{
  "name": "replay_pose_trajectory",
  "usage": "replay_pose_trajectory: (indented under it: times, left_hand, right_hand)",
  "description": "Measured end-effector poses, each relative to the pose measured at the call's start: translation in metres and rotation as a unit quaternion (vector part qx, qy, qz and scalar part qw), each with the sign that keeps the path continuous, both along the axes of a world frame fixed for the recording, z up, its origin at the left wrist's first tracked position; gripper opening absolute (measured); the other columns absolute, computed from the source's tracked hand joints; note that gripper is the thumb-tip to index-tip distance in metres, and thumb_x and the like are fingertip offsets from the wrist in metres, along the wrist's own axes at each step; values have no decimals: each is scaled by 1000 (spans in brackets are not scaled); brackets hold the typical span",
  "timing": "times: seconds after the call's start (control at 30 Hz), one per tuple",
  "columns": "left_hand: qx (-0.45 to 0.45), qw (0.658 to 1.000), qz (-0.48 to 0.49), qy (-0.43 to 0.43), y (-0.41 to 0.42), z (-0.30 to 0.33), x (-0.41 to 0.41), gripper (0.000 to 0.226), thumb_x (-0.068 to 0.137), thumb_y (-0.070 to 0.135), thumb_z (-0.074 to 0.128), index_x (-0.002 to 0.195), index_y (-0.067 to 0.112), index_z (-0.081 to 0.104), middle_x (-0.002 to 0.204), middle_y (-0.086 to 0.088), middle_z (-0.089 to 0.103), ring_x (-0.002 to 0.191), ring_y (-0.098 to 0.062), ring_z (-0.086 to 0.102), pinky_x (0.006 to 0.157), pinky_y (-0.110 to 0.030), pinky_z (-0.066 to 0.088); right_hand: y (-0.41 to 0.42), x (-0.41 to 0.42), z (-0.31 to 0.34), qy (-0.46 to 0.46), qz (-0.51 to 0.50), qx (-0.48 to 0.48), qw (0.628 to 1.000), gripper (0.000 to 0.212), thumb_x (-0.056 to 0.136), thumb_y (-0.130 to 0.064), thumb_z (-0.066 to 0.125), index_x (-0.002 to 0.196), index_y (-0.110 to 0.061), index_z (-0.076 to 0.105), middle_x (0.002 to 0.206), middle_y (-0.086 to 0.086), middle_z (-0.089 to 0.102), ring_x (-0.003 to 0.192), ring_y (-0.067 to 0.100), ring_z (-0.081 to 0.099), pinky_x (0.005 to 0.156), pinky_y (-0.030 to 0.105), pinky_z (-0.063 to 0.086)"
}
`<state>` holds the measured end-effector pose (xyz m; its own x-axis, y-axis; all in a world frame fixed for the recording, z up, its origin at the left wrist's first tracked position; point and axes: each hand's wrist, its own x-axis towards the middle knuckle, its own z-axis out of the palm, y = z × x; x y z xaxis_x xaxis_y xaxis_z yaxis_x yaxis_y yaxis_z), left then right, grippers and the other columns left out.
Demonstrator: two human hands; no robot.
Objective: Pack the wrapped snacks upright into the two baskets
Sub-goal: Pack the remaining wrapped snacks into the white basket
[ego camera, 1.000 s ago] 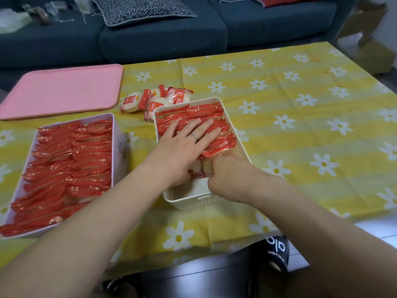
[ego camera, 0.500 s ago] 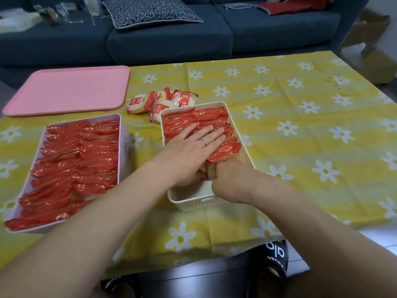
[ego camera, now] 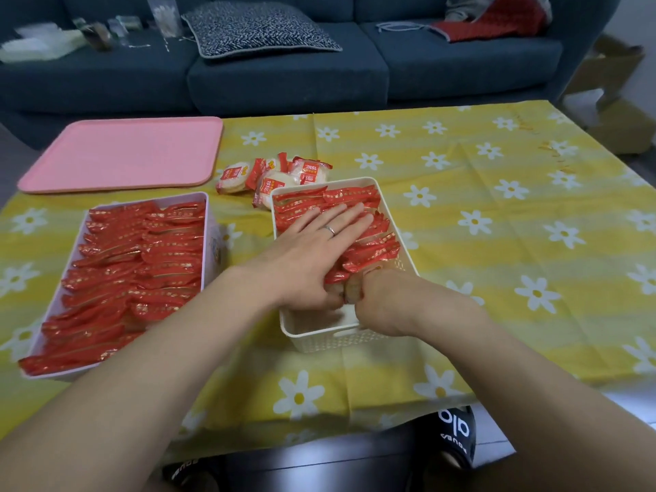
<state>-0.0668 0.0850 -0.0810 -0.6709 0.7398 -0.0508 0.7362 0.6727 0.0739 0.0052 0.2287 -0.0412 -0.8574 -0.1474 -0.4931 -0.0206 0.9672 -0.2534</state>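
A white basket [ego camera: 340, 338] in the middle of the table holds a row of upright red-wrapped snacks [ego camera: 376, 243]. My left hand [ego camera: 312, 250] lies flat on top of that row, fingers straight, pressing it back. My right hand [ego camera: 381, 300] reaches into the basket's near end and grips a wrapped snack [ego camera: 353, 287] against the row; its fingers are mostly hidden. A pink basket [ego camera: 207, 221] at the left is packed full of upright red snacks [ego camera: 135, 264]. Several loose wrapped snacks [ego camera: 273, 175] lie on the cloth behind the white basket.
A pink tray [ego camera: 124, 154] lies at the back left on the yellow flowered tablecloth [ego camera: 497, 214]. A dark blue sofa [ego camera: 284, 76] with a cushion runs behind the table. Black slippers [ego camera: 456, 429] show below the table's near edge.
Both hands stay in the white basket in nearly the same pose. The camera has tilted, so the table sits lower in view.
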Motion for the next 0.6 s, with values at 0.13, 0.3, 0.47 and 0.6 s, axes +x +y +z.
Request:
replay_pose_trajectory:
  times: [0.13,0.3,0.47,0.6]
  left_hand:
    - [161,977,101,-99,-32,25,-7,109,78,68,69,161,36,6,169,11,2,155,-9,1,127,-42,7]
    - [197,929,295,-101,-72,42,-64,72,97,66,38,154,23,34,163,-1,30,149,-25,29,121,-43,26]
    - [159,886,398,-178,-96,42,-135,77,97,40,55,160,12,19,164,-14,26,147,-33,33,117,-38,31]
    - [11,892,404,-203,-102,24,-167,118,76,45,82,161,22,4,163,-16,18,145,-37,31,102,-41,44]
  right_hand:
    - [8,-2,18,16,-5,7,1000,26,97,-21,45,111,-18,66,111,5,65,101,26,61,84,29,50]
    - [8,-57,54,166,-68,-90,980,9,94,-25,50,90,-22,58,90,-1,63,79,17,58,60,27,43]
    - [-16,-161,46,177,-104,-220,954,47,91,-25,63,136,-25,51,116,4,63,101,23,62,81,34,49]
    - [-22,-225,13,114,-116,-172,972,69,94,-30,62,155,-20,30,156,10,37,139,31,41,107,38,36]
